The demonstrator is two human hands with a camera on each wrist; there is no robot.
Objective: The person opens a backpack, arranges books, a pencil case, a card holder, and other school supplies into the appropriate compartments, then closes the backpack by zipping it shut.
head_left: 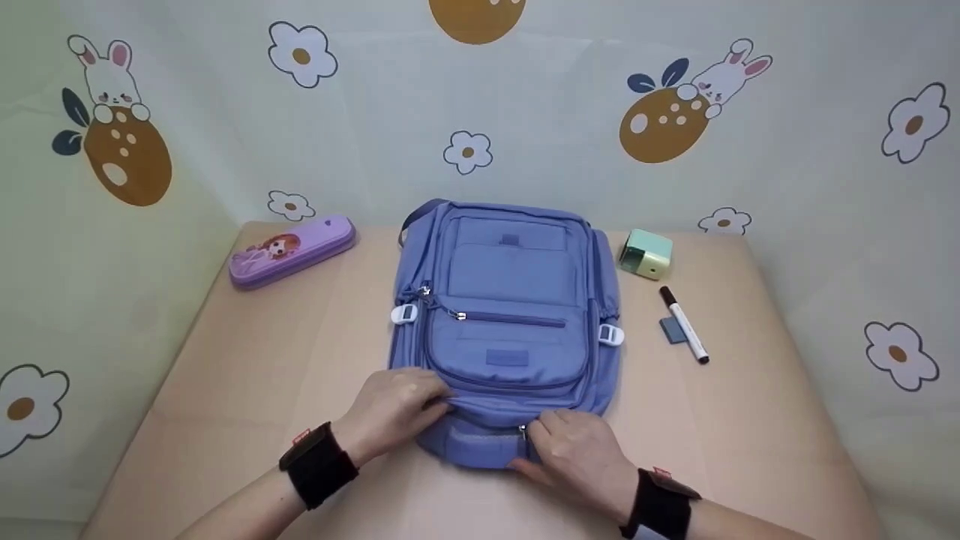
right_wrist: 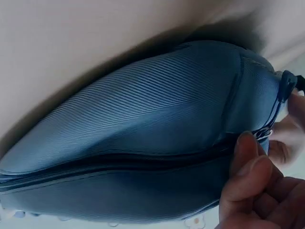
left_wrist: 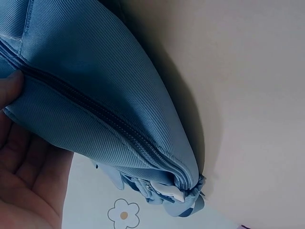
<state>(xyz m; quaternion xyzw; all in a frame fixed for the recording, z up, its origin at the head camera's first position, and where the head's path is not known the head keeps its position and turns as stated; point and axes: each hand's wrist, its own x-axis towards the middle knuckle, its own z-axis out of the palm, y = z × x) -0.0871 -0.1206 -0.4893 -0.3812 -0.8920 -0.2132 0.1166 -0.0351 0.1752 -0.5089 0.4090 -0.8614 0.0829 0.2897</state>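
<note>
A blue backpack point(head_left: 517, 270) lies on the table with its front pockets up and its bottom end towards me. My left hand point(head_left: 401, 405) grips the fabric at the near left. In the left wrist view its thumb point(left_wrist: 9, 88) presses beside the dark zipper point(left_wrist: 95, 109), the other fingers beneath the cloth. At the near right, my right hand point(head_left: 577, 454) pinches the bag's fabric along the zipper line. A metal zipper slider point(right_wrist: 263, 133) sits right at its fingertips, with a dark pull tab point(right_wrist: 287, 83) hanging beside them.
A purple pencil case point(head_left: 292, 251) with a doll picture lies at the back left. Right of the backpack stands a mint-green box-shaped sharpener point(head_left: 646, 253). Closer to me, a marker point(head_left: 686, 326) leans over a small grey-blue block point(head_left: 672, 330). Patterned cloth point(head_left: 375, 112) hangs around the table.
</note>
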